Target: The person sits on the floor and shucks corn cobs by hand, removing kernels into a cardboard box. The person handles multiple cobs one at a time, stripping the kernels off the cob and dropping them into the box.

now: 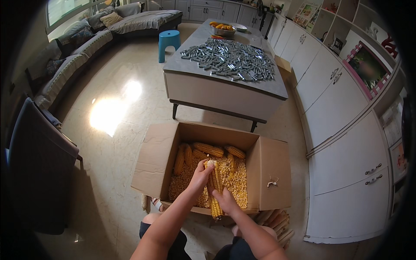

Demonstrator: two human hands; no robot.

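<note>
An ear of yellow corn (216,184) is held upright-slanted over the open cardboard box (274,173). My left hand (199,177) is closed around its upper end, near the pale tip. Lower down, my right hand (225,201) grips the ear from the right side, its fingers partly hidden behind the corn. Loose kernels (184,184) cover the bottom of the box. Several whole ears of corn (208,149) lie on the kernels along the far and left walls.
Stripped cobs (277,222) are piled on the floor at the box's right front. Beyond the box stands a grey-topped table (186,80) bearing many small shiny cylinders (234,58) and a bowl of corn (222,29). A blue stool (169,43) is beside it; white cabinets (346,173) line the right.
</note>
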